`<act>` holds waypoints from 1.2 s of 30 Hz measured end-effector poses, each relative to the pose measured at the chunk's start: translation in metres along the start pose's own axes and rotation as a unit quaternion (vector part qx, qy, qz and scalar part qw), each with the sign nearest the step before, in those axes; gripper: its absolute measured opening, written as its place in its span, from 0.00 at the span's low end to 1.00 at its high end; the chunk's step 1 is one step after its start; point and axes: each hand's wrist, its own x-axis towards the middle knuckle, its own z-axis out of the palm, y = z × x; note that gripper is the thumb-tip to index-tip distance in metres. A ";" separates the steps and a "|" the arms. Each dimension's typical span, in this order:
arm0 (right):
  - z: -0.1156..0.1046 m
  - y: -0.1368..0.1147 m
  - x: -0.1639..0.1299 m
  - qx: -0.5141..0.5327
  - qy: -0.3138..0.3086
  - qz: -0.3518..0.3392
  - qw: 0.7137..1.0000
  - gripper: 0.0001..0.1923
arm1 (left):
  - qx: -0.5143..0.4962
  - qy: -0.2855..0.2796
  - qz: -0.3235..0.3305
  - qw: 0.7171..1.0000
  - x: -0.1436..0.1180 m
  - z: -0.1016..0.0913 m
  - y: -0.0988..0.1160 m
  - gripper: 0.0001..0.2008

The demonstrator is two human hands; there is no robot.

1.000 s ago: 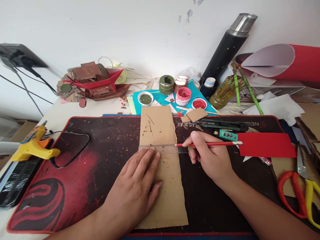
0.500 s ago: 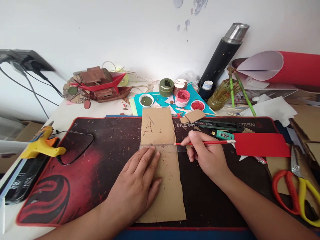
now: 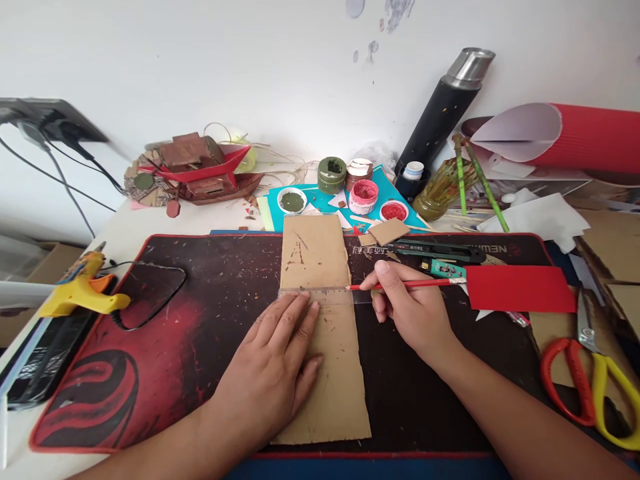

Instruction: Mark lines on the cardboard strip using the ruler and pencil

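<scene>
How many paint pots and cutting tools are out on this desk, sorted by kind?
Green paint pots: 2, the jar and the open dish
Red paint pots: 2, the tub and the dish
Scissors: 1
Utility knives: 2, black and teal
Total: 7

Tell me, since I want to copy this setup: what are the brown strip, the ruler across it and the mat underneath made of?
The brown strip looks like plain cardboard: matte brown, with scuffs and a ragged lower edge. The ruler seems clear plastic, since the strip shows through it. The mat looks like a soft printed desk pad, black and red with a stitched red rim; its exact material is not certain.
</scene>
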 end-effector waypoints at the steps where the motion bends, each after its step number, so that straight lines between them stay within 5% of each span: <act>1: 0.000 0.000 0.000 -0.001 0.000 -0.002 1.000 0.30 | -0.001 0.000 -0.001 1.000 0.000 0.000 0.000 0.27; 36: 0.000 -0.001 -0.001 -0.017 0.014 -0.014 1.000 0.30 | -0.031 -0.012 -0.020 0.999 -0.002 0.001 0.000 0.29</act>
